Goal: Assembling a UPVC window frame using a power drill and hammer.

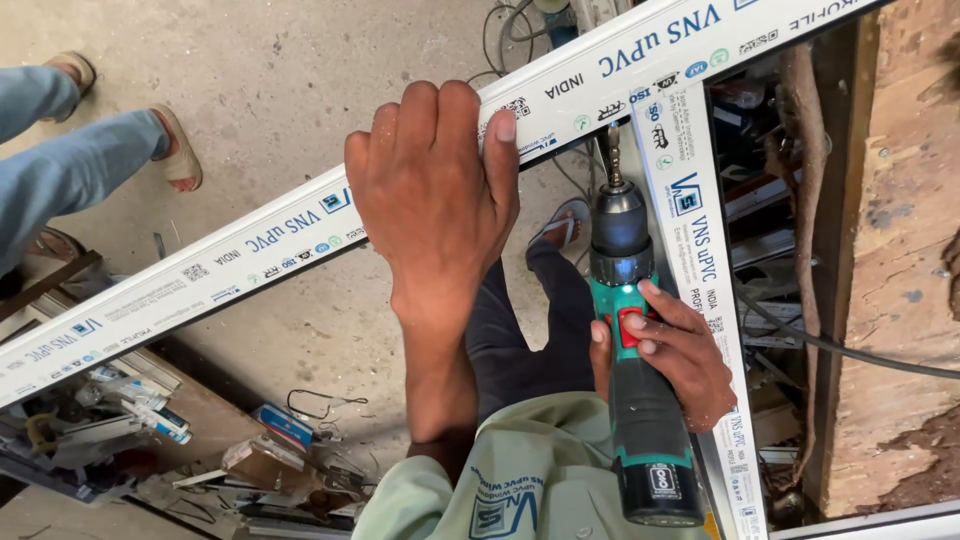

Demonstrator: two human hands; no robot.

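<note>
From the head camera I look straight down on my left hand, which is wrapped over the top edge of the long white plastic frame bar, fingers curled tight around it, I judge to pin the bar steady against the push of the tool. My right hand is closed around the grip of the green and black cordless drill, one fingertip resting beside its red switch. The drill bit points up at the corner where the long bar meets the shorter white cross bar, right at the joint, which suits fastening the two together. The bit's tip is too small for me to tell whether it touches the plastic. The long bar runs out of view at both ends. Another person's jeans leg and sandal stand on the concrete floor at upper left, well apart.
</note>
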